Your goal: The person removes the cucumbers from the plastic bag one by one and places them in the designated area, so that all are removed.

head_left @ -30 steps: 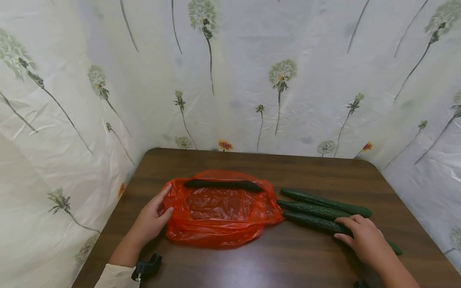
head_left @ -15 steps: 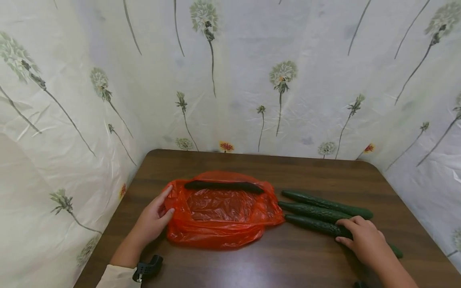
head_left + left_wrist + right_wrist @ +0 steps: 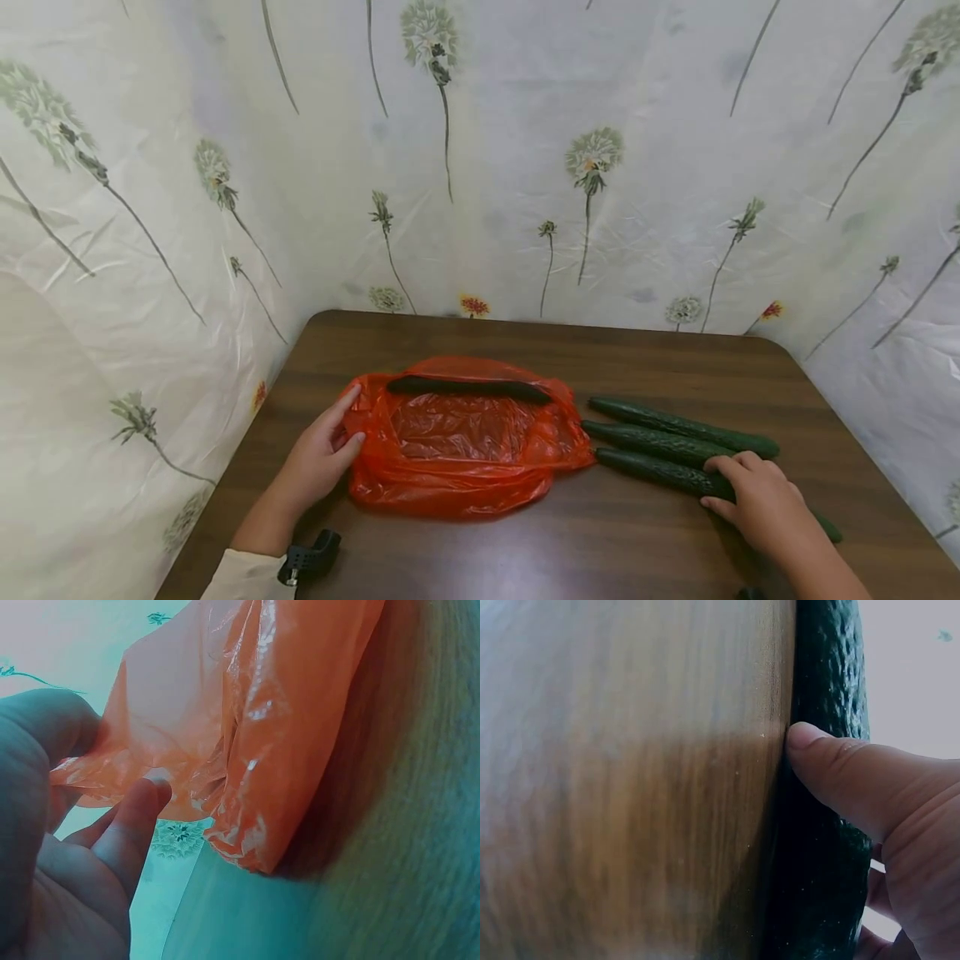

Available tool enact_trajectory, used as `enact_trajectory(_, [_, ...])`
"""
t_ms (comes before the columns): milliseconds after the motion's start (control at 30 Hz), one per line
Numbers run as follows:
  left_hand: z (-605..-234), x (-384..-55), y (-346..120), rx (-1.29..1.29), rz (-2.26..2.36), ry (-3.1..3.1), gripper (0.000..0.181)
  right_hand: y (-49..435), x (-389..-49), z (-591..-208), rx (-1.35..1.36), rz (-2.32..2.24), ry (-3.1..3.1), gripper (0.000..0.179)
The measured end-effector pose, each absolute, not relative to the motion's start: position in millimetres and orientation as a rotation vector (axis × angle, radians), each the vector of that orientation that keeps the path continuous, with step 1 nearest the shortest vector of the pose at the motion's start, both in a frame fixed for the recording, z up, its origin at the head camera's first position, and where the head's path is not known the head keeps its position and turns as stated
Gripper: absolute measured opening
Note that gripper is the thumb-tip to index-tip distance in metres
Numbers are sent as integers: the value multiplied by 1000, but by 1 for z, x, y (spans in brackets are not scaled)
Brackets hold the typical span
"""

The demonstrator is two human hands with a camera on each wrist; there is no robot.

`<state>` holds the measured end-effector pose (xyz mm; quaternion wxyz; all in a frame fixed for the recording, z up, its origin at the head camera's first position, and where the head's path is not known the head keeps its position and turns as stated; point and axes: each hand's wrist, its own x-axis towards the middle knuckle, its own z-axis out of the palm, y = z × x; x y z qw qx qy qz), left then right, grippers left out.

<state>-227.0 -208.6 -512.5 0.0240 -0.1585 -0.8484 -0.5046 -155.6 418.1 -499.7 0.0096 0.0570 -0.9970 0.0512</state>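
Observation:
A red plastic bag (image 3: 450, 492) lies on the table with its mouth spread open, and one dark green cucumber (image 3: 468, 387) rests inside along the far side. My left hand (image 3: 321, 454) holds the bag's left edge; in the left wrist view the thumb (image 3: 139, 825) and fingers pinch the thin film. To the right of the bag, three long cucumbers lie roughly side by side: a far one (image 3: 682, 423), a middle one (image 3: 652, 442) and a near one (image 3: 652, 471). My right hand (image 3: 765, 500) grips the near cucumber, its thumb (image 3: 840, 757) along the side facing me.
The brown wooden table (image 3: 540, 333) has rounded far corners. Behind it and at both sides hangs a pale curtain (image 3: 495, 167) printed with dandelions. A black wrist strap (image 3: 307, 558) sits on the left wrist, beside a light sleeve (image 3: 247, 575).
Both hands keep their places on the bag and the near cucumber. The whole head view has shifted very slightly; the objects have not moved on the table.

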Motion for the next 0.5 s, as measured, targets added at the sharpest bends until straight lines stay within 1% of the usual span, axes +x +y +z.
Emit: enact_trajectory(500, [-514,-228,-208,-529,-1605,-2584,74,417,-155,-496,175,159,-3144,54])
